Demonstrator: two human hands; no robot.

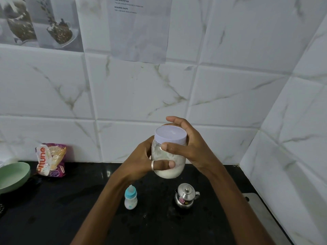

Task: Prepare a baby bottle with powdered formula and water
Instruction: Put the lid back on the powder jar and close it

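Observation:
I hold a clear jar of white powder point(168, 171) up in front of the tiled wall. My left hand point(141, 160), with a ring on its thumb, grips the jar's body from the left. My right hand point(187, 144) curls round the pale lilac lid point(170, 135), thumb on the lid's front edge. Below on the black counter point(70, 200) stands a small baby bottle point(131, 198) with a teal collar and a clear teat on top. A small steel kettle point(185, 196) with its lid on stands to the bottle's right.
A purple and orange food packet point(50, 160) leans against the wall at the back left. A green bowl point(12, 175) sits at the left edge. A grey board point(261, 214) lies at the counter's right side. A printed sheet point(139, 27) hangs on the tiles.

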